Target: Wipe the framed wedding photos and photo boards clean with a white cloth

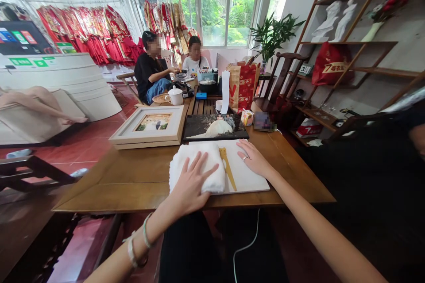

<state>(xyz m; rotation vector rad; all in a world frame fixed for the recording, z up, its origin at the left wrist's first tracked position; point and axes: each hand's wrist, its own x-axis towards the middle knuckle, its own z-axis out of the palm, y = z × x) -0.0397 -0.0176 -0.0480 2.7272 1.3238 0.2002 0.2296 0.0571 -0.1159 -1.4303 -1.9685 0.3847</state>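
A folded white towel lies over the left part of a flat white board at the table's near edge. My left hand rests on the towel, its fingers spread. My right hand, with a ring on one finger, lies flat on the board's right side, fingers stretched out. Between the hands, close by the towel's right edge, is a flat yellowish tool, wide at the far end and tapering towards me; its exact kind is unclear.
Behind the board are framed pictures, a dark photo panel, a small carton and a red-and-tan paper bag. A lidded white cup stands farther back. Two people sit at the far end; another person's dark clothing is at right.
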